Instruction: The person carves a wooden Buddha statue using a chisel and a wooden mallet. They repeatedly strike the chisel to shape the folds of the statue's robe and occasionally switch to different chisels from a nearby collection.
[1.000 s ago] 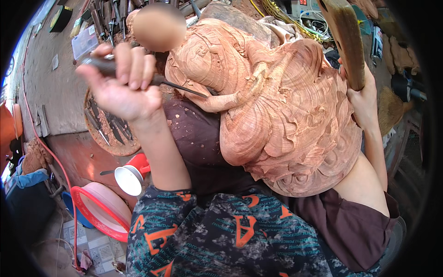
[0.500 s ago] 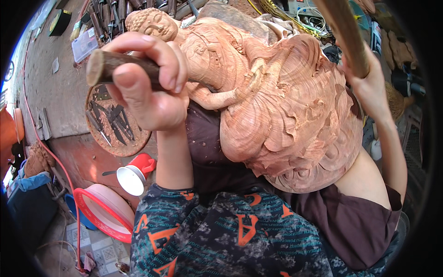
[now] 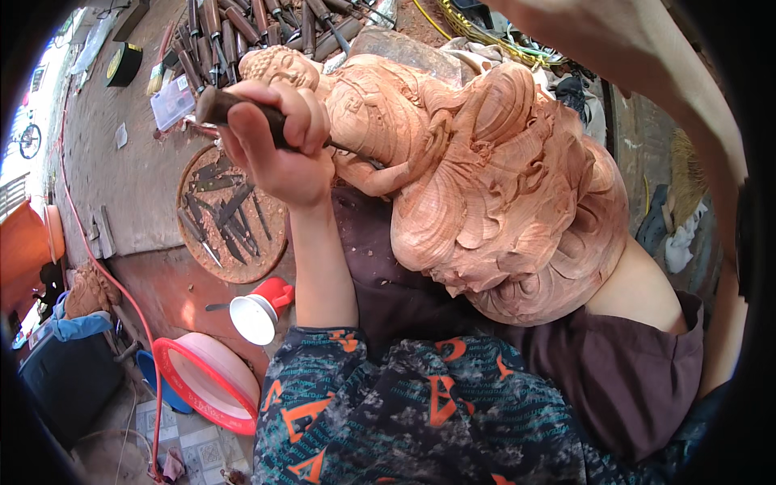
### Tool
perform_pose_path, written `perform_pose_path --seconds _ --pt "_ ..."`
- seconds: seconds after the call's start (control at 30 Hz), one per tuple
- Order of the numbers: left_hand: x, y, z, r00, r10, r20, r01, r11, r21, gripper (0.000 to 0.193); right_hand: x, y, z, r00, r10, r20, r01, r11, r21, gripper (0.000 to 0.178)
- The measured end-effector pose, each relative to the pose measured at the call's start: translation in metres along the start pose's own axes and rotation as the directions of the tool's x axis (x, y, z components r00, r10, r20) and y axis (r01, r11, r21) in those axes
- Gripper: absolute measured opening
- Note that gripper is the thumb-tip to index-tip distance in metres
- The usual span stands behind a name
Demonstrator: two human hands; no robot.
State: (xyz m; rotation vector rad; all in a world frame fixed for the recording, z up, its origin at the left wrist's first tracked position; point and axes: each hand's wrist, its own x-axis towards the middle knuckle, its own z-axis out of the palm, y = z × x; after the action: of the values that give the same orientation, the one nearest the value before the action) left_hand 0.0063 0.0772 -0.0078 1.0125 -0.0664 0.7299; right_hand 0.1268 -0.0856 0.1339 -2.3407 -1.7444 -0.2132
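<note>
Orange letters (image 3: 440, 402) and teal print (image 3: 521, 415) mark the dark shirt (image 3: 396, 424), pale print the basin's rim (image 3: 213, 410).

One carved figure (image 3: 493, 186), that's my first count! One chisel (image 3: 217, 107) in my left grip (image 3: 287, 158), just the one. One round tray (image 3: 275, 242), and I make it roughly ten dark blades (image 3: 234, 202), overlapping. Wood-handled tools (image 3: 212, 20)? More than a dozen, too heaped for an exact tally! One brush (image 3: 156, 78), one clear box (image 3: 172, 103), one bicycle (image 3: 31, 141). One pink basin (image 3: 202, 372), one blue basin (image 3: 149, 372), making two basins in all!
</note>
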Motion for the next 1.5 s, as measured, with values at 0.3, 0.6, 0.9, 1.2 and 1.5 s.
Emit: perform_pose_path --seconds 0.3,0.6,0.9,1.2,1.5 --pt "-0.009 -0.005 -0.019 0.997 0.034 0.072 -0.036 0.999 0.025 0.033 -0.007 0.013 0.027 0.998 -0.036 -0.06 0.041 0.995 0.091 0.047" --pt "0.004 0.022 -0.016 0.997 0.025 -0.075 -0.032 0.995 -0.096 0.041 -0.017 0.014 -0.003 0.97 0.161 0.182 -0.228 0.863 0.45 0.053" --pt "-0.009 0.006 0.005 0.996 0.039 -0.078 -0.031 0.995 0.099 0.038 -0.031 0.018 0.002 0.984 0.121 0.132 -0.157 0.935 0.319 0.057" --pt "-0.025 0.004 0.016 0.989 0.135 0.059 -0.139 0.988 0.07 0.038 -0.042 0.014 -0.006 0.99 0.086 0.109 -0.112 0.961 0.252 0.06" --pt "-0.03 0.011 0.022 0.984 0.135 0.12 -0.158 0.964 0.213 0.047 -0.036 0.011 -0.008 0.997 -0.057 0.05 0.046 0.98 0.194 0.064"
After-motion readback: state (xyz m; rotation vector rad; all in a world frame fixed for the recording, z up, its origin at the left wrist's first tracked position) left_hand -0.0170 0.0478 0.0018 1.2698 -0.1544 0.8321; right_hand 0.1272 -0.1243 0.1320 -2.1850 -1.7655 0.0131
